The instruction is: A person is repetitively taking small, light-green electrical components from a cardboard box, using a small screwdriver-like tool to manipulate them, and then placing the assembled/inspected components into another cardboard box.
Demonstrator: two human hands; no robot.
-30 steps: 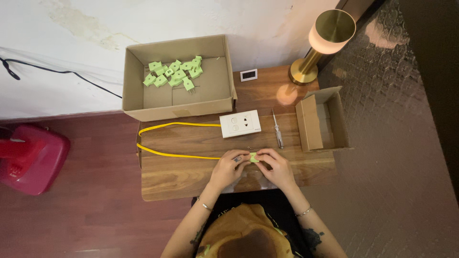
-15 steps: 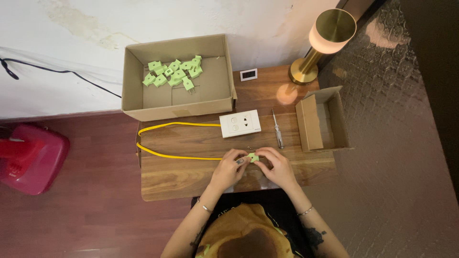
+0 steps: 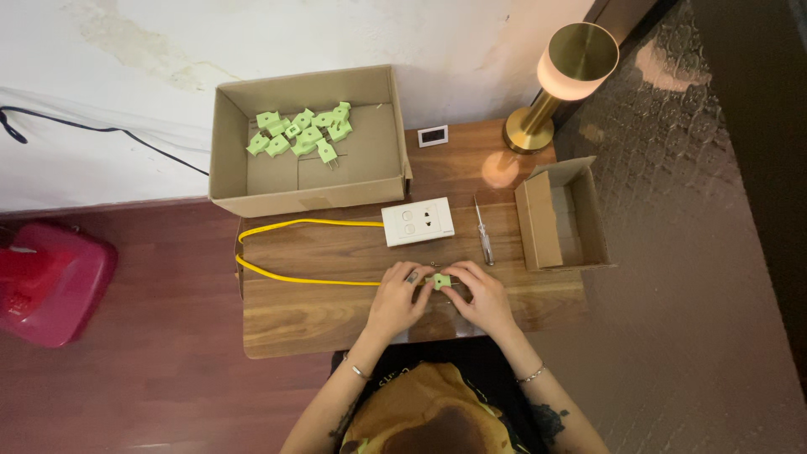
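- The left hand [image 3: 397, 296] and the right hand [image 3: 481, 294] meet over the near part of the wooden table [image 3: 286, 324], fingertips drawn together around one small green plug [image 3: 441, 281].
- Both hands pinch the green plug from opposite sides, the left fingers closed on its left end and the right fingers closed on its right end; only the plug's middle shows between them.
- A yellow cable [image 3: 294, 277] runs along the table up to the left hand's fingers; whether it joins the plug there is hidden.
- Just beyond the grip lies a white socket plate [image 3: 418, 222], with the cable looping round to its left side.
- A screwdriver [image 3: 483, 235] lies just beyond the right hand, beside the plate.
- Further right of the grip sits a small open cardboard box [image 3: 561, 214]; beyond that stands a brass lamp [image 3: 559, 84].
- Well beyond the left hand, a large cardboard box [image 3: 311, 181] holds a heap of green plugs [image 3: 301, 134].
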